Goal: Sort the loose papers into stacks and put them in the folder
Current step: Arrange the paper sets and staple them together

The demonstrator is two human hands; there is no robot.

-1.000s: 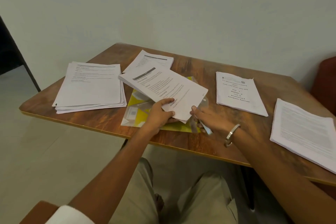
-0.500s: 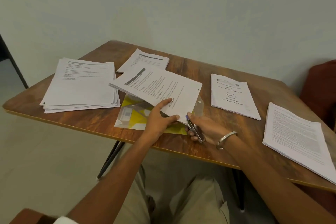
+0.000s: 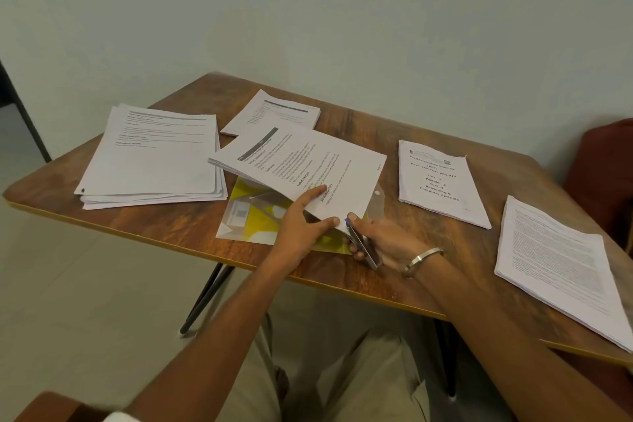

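A printed paper stack [image 3: 308, 164] is lifted at a slant over a clear folder with yellow inserts [image 3: 253, 216] lying on the wooden table [image 3: 171, 226]. My left hand [image 3: 301, 226] pinches the stack's near corner, thumb on top. My right hand [image 3: 383, 243], with a metal bangle at the wrist, grips a silver stapler [image 3: 363, 243] whose tip meets that same corner. Other stacks lie around: a thick one at left [image 3: 154, 158], a small one behind [image 3: 274, 113], a titled booklet at right [image 3: 438, 181], and a large stack at far right [image 3: 561, 267].
The table's near edge runs diagonally in front of my knees, with black legs [image 3: 205, 298] below. A reddish-brown chair [image 3: 603, 175] stands at the right edge. A plain wall rises behind the table. Pale floor lies to the left.
My right hand drew the stapler out from under the stack and brought it to the stack's near corner. The left hand kept its hold on the stack. The view shifted slightly.
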